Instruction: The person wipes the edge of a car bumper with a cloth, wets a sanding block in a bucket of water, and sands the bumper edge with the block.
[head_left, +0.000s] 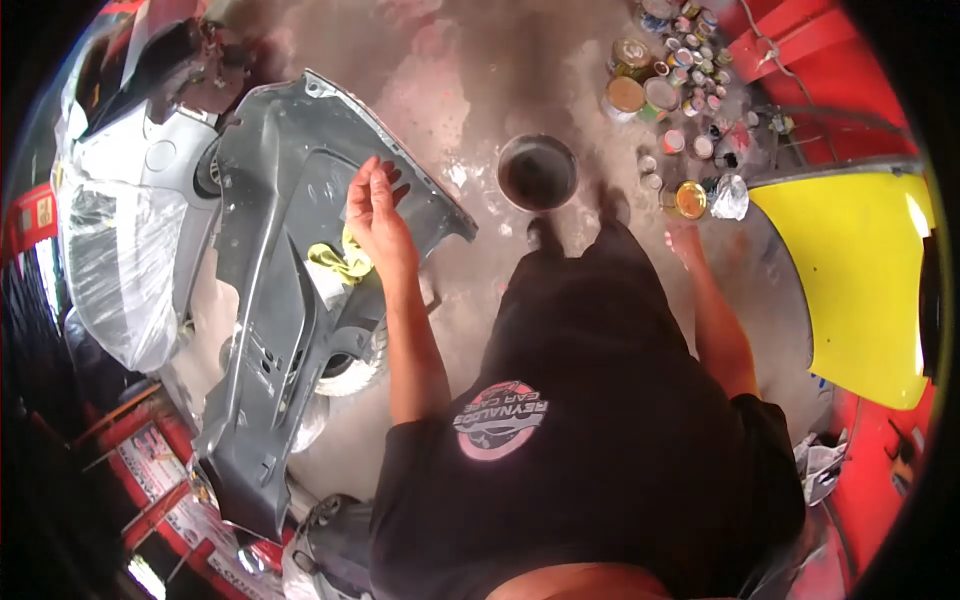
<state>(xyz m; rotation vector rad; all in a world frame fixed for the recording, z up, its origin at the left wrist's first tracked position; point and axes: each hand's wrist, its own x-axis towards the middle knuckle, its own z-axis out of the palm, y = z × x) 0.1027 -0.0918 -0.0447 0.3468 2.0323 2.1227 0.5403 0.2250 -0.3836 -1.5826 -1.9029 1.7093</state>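
Note:
My left hand (378, 205) is raised above a dark grey car bumper cover (275, 200). Its fingers are loosely bent and apart, and nothing shows in them. Close by its wrist a yellow-green cloth (342, 262) lies bunched over the bumper cover. My right hand (684, 243) hangs low on the other side of my body, near a container of amber liquid (690, 200) and a crumpled silvery wrapping (730, 197). From above, its fingers show only small, loosely extended, with nothing visible in them.
A dark round bucket (538, 172) stands on the floor ahead of my feet. Several paint cans (626, 96) and jars crowd the far right. A yellow car panel (850, 280) stands at right. Left of the bumper cover is a car partly wrapped in plastic (120, 250).

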